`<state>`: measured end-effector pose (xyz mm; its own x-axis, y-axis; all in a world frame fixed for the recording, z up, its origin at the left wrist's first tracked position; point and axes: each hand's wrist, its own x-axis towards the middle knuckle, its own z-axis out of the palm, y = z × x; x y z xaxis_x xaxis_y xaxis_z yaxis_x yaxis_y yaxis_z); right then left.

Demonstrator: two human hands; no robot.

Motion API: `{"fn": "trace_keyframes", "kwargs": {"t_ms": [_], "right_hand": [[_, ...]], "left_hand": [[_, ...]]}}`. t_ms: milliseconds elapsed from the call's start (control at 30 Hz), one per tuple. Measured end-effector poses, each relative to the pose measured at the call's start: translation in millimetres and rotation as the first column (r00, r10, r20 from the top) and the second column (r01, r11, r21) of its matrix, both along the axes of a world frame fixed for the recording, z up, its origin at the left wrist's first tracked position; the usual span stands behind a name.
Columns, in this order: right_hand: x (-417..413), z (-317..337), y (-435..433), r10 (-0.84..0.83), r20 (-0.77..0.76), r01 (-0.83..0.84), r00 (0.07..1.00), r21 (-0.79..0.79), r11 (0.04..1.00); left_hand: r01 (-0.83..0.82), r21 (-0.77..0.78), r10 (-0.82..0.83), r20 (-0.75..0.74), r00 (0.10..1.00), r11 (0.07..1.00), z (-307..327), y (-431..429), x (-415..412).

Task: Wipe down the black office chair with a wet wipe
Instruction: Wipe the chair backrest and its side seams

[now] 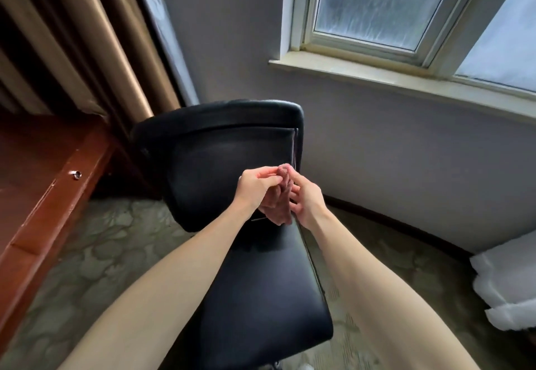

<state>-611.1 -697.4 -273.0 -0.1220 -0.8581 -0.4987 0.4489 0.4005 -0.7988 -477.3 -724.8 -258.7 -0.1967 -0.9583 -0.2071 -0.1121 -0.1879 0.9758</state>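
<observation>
Evidently the person is readying the wet wipe, a pinkish wad pinched between the left hand and right hand above the black office chair. Spreading it flat before touching the backrest would likely clean more evenly.

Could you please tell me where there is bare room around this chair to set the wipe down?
It is crowded only where the left hand and right hand pinch the wipe over the black chair. Its seat is bare from there to its near edge. The wooden desk on the left, below the curtain, is bare too, as is the windowsill.
</observation>
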Motion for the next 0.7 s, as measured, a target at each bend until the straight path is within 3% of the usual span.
{"fn": "trace_keyframes", "kwargs": {"t_ms": [100, 233, 300, 467, 600, 700], "right_hand": [[-19, 1, -1, -0.014, 0.036, 0.014, 0.999, -0.006, 1.000], [-33, 0, -12, 0.024, 0.231, -0.020, 0.973, -0.018, 1.000], [-39, -5, -19, -0.012, 0.167, 0.015, 0.986, -0.016, 1.000], [-49, -14, -33, -0.093, 0.025, 0.093, 0.995, 0.029, 0.995], [-55, -23, -50, -0.161, 0.003, 0.161, 0.987, -0.009, 0.987], [-65, -23, -61, -0.191, -0.016, 0.190, 0.981, -0.047, 0.981]], "left_hand": [[-0.029, -0.012, 0.029, -0.032, 0.999, 1.000, 6, 2, -24], [-0.058, 0.024, 0.060, -0.082, 0.995, 0.998, 10, -1, -45], [-0.050, 0.014, 0.051, -0.052, 0.997, 0.999, 8, -7, -49], [0.010, -0.101, 0.009, 0.185, 0.983, 0.995, -4, -29, -53], [0.063, -0.210, 0.042, 0.459, 0.888, 0.976, -10, -50, -60], [0.111, -0.276, 0.073, 0.581, 0.811, 0.955, -8, -69, -67]]}}
